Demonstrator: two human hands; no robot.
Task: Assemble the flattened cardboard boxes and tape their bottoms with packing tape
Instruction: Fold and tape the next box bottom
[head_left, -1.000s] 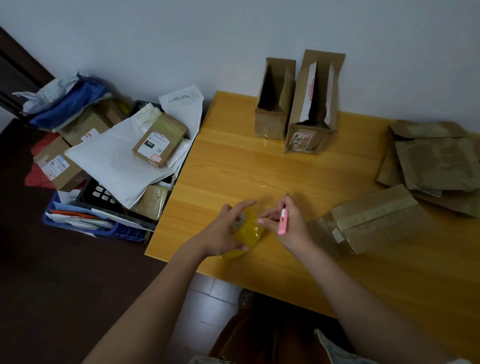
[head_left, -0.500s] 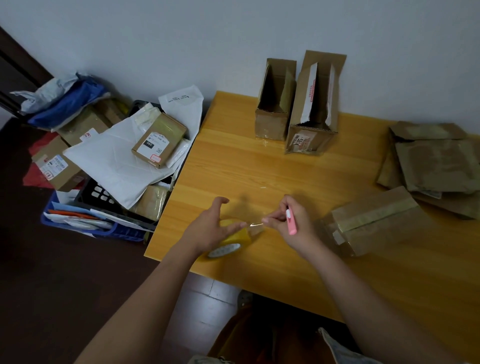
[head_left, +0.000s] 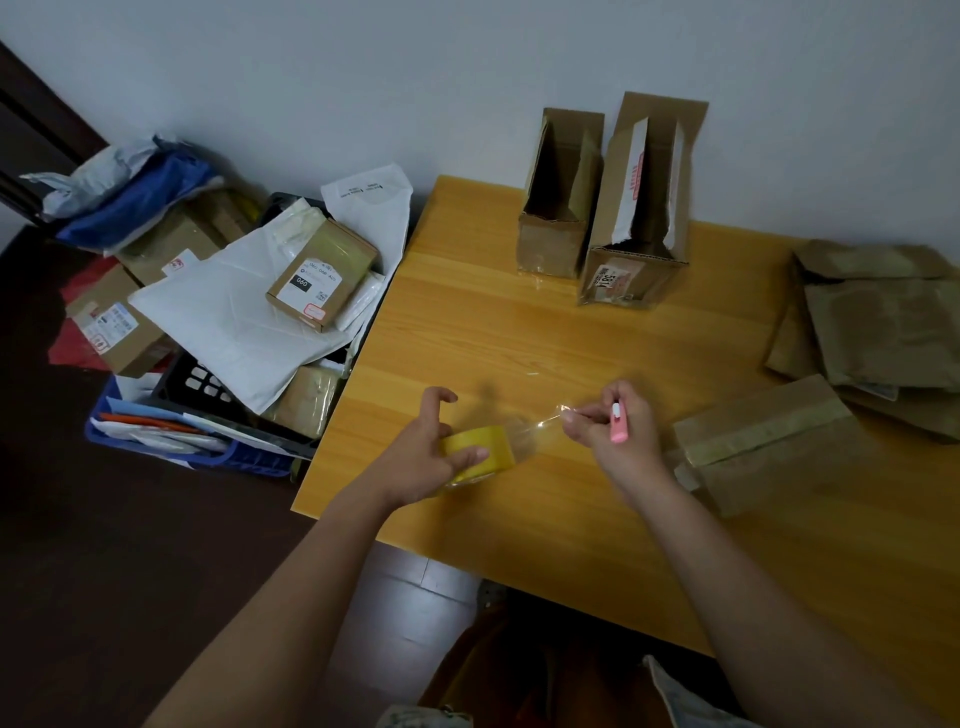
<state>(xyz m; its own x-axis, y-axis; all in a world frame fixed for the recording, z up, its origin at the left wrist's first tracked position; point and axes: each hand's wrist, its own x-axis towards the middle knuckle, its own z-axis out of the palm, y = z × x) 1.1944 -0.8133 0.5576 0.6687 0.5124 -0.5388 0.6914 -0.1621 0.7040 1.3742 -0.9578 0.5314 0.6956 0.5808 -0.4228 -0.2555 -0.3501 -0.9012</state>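
My left hand (head_left: 423, 457) grips a yellowish roll of packing tape (head_left: 480, 452) near the front left of the wooden table (head_left: 519, 332). A clear strip of tape (head_left: 535, 428) stretches from the roll to my right hand (head_left: 610, 431), which pinches its free end and also holds a pink cutter (head_left: 618, 423). A folded cardboard box (head_left: 763, 441) with a tape band lies just right of my right hand. Two assembled boxes, a smaller one (head_left: 558, 202) and a taller one (head_left: 641, 208), stand open-topped at the back by the wall.
A pile of flattened cardboard boxes (head_left: 883, 322) lies at the table's right edge. Left of the table, on the floor, crates hold parcels, white mailers (head_left: 228, 322) and a labelled small box (head_left: 322, 273). The table's front edge is close to my body.
My hands have drawn apart: the left one moved the roll leftward and the right one pulled a longer strip of tape out to the right.
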